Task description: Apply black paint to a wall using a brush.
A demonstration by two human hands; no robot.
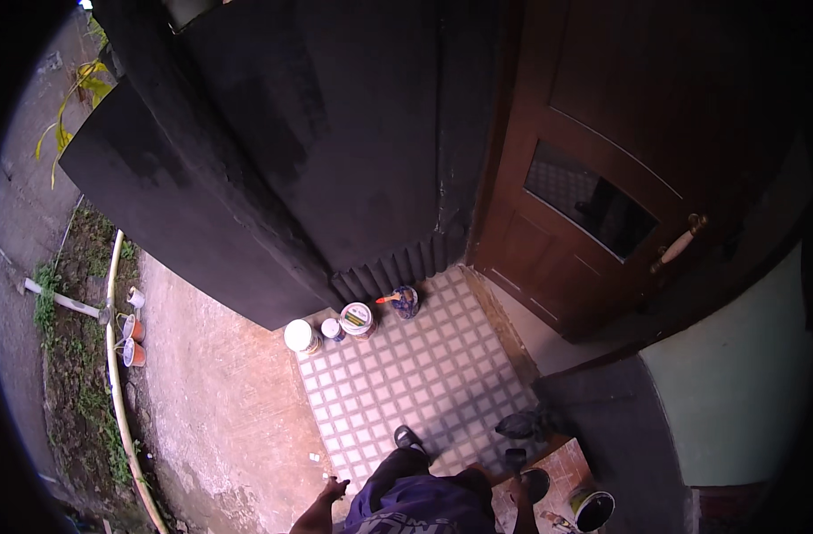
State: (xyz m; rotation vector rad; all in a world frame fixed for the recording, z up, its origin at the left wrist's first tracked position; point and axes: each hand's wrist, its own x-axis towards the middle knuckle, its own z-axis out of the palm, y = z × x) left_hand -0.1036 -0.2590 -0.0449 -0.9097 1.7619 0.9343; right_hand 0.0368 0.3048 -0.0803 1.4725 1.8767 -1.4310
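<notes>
My left hand (335,488) hangs low beside my body at the edge of the tiles, fingers loosely apart and nothing in it. On the other side my right hand (519,489) is closed round a dark, broad-headed paintbrush (515,459), its head pointing forward; its finer detail is too small to make out. Just right of that hand is a round dark container (536,484). Farther right stands an open bucket (593,511) with a dark inside. A crumpled black bag (522,424) lies ahead of the brush.
White tubs (300,336) and a labelled paint pail (357,320) line the dark wall (353,116). Near them an orange-handled brush (390,299) rests on a stained can (406,304). A brown door (584,178) stands at right. Orange pots (133,340) sit by a pale pipe (115,383).
</notes>
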